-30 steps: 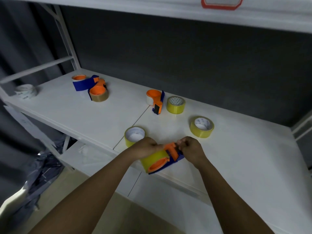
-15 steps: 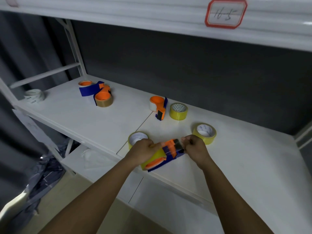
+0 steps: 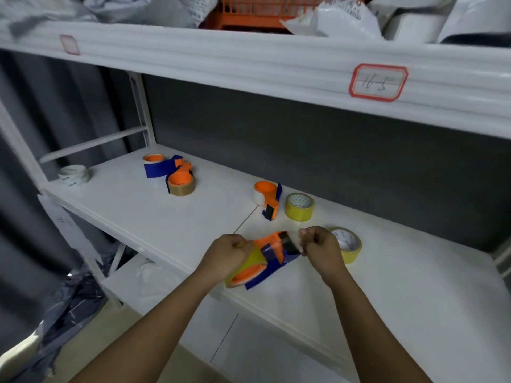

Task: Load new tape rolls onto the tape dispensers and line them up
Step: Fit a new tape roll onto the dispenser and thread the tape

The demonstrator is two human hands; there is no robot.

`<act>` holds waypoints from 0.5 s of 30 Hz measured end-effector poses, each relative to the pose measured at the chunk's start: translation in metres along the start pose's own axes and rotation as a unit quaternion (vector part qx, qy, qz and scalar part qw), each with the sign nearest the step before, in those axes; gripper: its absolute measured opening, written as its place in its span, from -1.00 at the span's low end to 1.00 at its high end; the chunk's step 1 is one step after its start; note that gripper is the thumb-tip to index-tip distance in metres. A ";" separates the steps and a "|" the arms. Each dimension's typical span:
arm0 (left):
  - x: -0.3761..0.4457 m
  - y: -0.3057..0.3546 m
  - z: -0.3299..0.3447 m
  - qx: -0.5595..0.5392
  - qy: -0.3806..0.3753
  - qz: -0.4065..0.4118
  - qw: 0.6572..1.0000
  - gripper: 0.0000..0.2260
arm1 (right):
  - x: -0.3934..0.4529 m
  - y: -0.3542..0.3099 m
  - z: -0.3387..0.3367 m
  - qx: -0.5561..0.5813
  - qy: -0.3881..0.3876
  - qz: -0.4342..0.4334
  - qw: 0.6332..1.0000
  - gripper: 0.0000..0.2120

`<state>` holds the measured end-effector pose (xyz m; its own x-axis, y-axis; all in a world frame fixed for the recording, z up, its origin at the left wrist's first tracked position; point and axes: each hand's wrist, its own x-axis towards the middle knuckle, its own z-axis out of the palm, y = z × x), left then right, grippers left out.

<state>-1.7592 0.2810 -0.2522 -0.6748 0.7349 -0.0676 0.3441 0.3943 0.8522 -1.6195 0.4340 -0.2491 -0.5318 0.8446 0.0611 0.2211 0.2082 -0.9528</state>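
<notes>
Plastic dispenser (image 3: 272,255), glossy yellow roll (image 3: 250,260)

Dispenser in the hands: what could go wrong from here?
1. The right hand pinches the tape end at the head of the dispenser; the strip looks thin and could stick to the fingers or fold on itself.
2. The left hand grips the yellow roll near the front edge of the shelf; a slip might drop it off the edge.
3. The loose yellow roll lies just behind the right hand and could get knocked.
</notes>
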 end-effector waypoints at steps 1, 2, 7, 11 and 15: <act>-0.001 -0.001 0.000 -0.009 0.024 -0.008 1.000 -0.74 | 0.000 -0.004 0.002 0.012 0.005 -0.005 1.000 -0.77; -0.002 -0.001 -0.001 -0.018 0.048 -0.014 0.999 -0.75 | -0.001 -0.008 0.004 0.021 0.012 -0.008 1.000 -0.77; -0.002 0.000 -0.011 0.025 0.155 0.037 0.987 -0.57 | -0.004 -0.024 0.009 0.058 0.019 -0.026 0.998 -0.75; 0.003 0.003 -0.020 0.025 0.198 0.062 0.978 -0.55 | -0.009 -0.025 0.012 0.077 0.018 -0.030 0.996 -0.74; 0.003 0.009 -0.023 0.020 0.208 0.073 0.975 -0.57 | -0.014 -0.020 0.018 0.156 0.030 0.030 0.987 -0.77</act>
<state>-1.7731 0.2738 -0.2326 -0.8199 0.5012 0.2767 0.4764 0.3292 0.8153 -1.6310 0.4091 -0.2361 -0.4749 0.8800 0.0106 -0.0161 0.0033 -0.9999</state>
